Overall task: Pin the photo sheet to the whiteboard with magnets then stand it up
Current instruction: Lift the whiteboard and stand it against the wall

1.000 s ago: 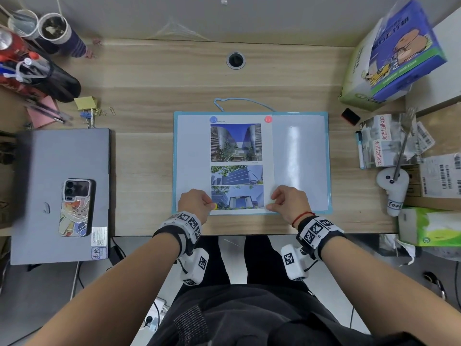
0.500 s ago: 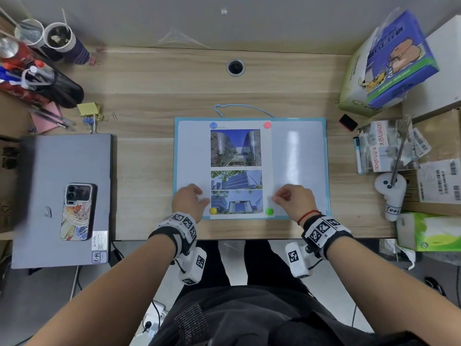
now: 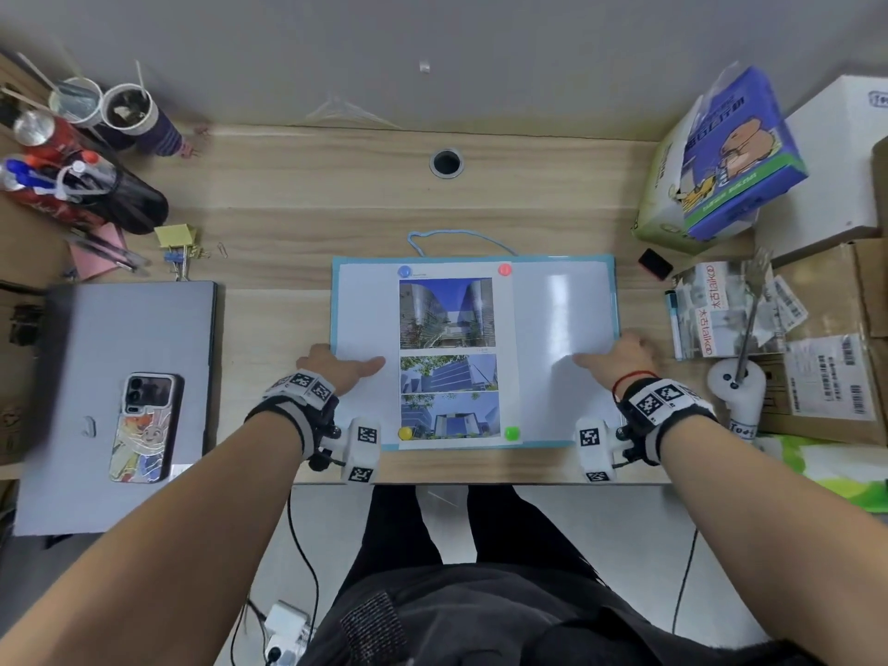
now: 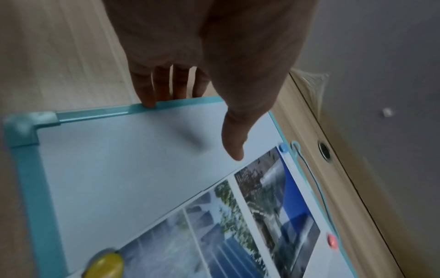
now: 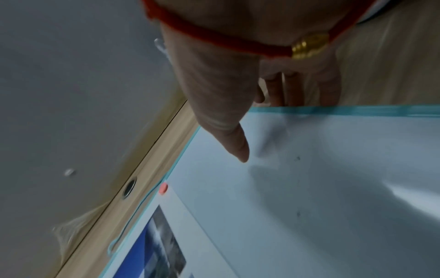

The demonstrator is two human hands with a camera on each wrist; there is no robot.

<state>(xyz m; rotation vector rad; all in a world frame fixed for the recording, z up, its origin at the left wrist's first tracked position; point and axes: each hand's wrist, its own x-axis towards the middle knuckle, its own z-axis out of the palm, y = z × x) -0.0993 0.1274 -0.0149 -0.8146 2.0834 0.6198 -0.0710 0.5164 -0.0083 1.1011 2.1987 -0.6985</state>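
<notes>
**Sheet pinned at four corners; board gripped by both side edges, not yet raised**

The pinning was judged complete. The photo sheet (image 3: 449,358) was seen held flat on the whiteboard (image 3: 562,338) by four magnets: a blue magnet (image 3: 404,271) and a red magnet (image 3: 504,270) at the corners far from the hands, a yellow magnet (image 3: 405,433) and a green magnet (image 3: 512,433) at the corners nearer the wrists. No magnet was held in either hand. What remained, as far as could be judged, was the standing-up of the board, which lay flat on the desk (image 3: 288,223).

The left hand (image 3: 331,365) was placed at the board's left edge, its fingers (image 4: 147,90) hooked over the outside of the teal frame and its thumb (image 4: 234,135) laid on the white surface just beside the sheet. The right hand (image 3: 620,360) was set likewise at the right edge, fingers (image 5: 328,88) curled past the frame, thumb (image 5: 235,143) pressed on the bare white area well apart from the sheet. Both hands were thus pinching the board's edges; whether the fingertips reached under it could not be told.

The sheet was seen as white paper printed with photographs of glass buildings, stacked one above another, lying between the two thumbs and nearer the left. The board's surface was glossy, with a bright reflection beside the right thumb. A light-blue hanging cord (image 3: 456,235) was looped beyond the far edge.
</notes>
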